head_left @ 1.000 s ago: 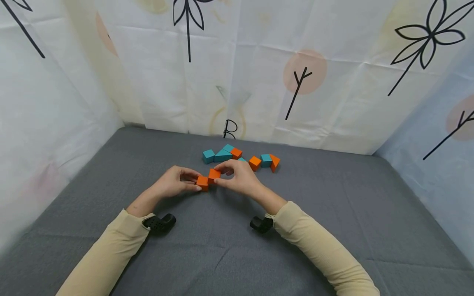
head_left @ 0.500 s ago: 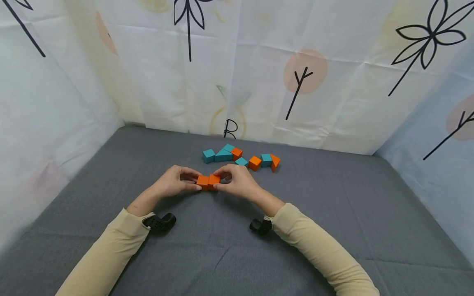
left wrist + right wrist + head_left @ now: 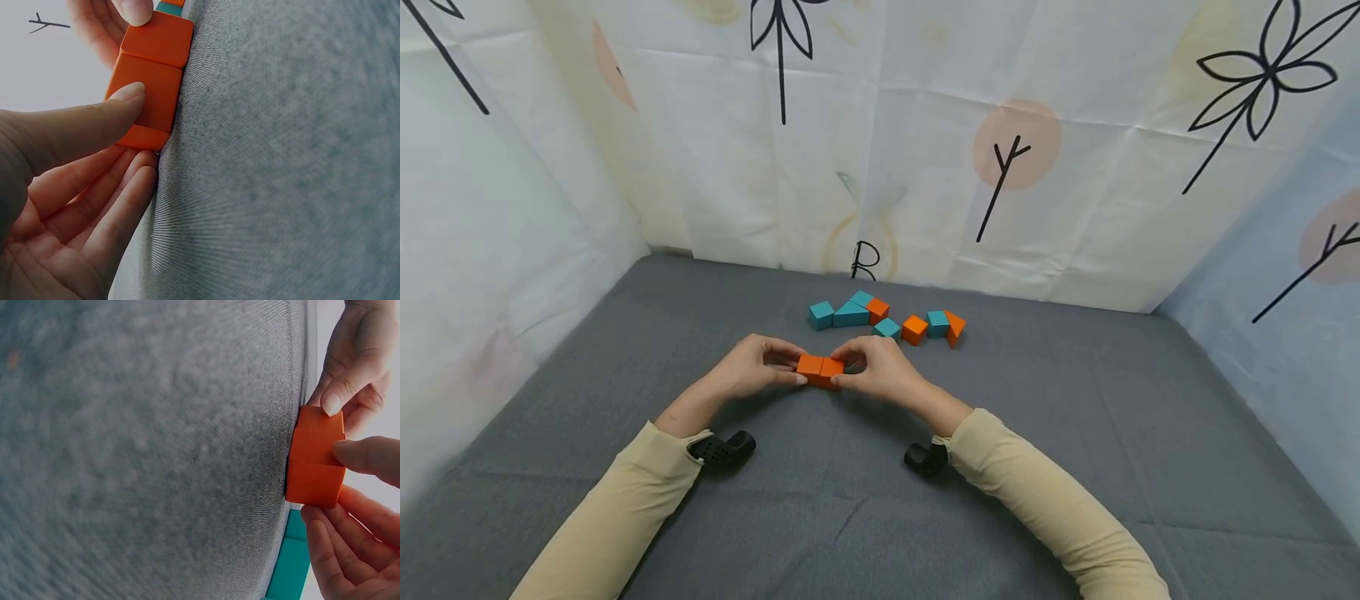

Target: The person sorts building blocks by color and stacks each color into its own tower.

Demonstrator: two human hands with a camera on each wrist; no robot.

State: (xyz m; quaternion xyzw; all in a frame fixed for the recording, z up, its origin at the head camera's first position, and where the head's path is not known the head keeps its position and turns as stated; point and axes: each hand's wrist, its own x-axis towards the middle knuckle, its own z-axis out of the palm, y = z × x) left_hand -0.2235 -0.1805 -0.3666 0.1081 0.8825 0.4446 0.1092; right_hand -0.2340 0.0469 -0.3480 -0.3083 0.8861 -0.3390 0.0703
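Two orange cubes stand face to face on the grey cloth in the head view. My left hand (image 3: 758, 367) pinches the left orange cube (image 3: 808, 365) between thumb and fingers. From the other side, my right hand (image 3: 883, 365) grips the right orange cube (image 3: 830, 367). In the left wrist view the left cube (image 3: 159, 94) meets the right one (image 3: 159, 39) along a thin seam, their faces nearly flush. The right wrist view has the right thumb on the front of the right cube (image 3: 314, 482), with fingers against its outer end.
Behind the hands lie a teal cube (image 3: 821, 316), a teal triangular block (image 3: 852, 315), an orange cube (image 3: 877, 311) and another teal block (image 3: 887, 329). Further right are an orange cube (image 3: 914, 330), a teal block (image 3: 937, 323) and an orange triangular block (image 3: 954, 328). A patterned curtain (image 3: 925, 167) rises behind.
My right hand has brought its orange cube down and toward me, from an offset behind the left cube to flush beside it. The left hand has stayed nearly still.
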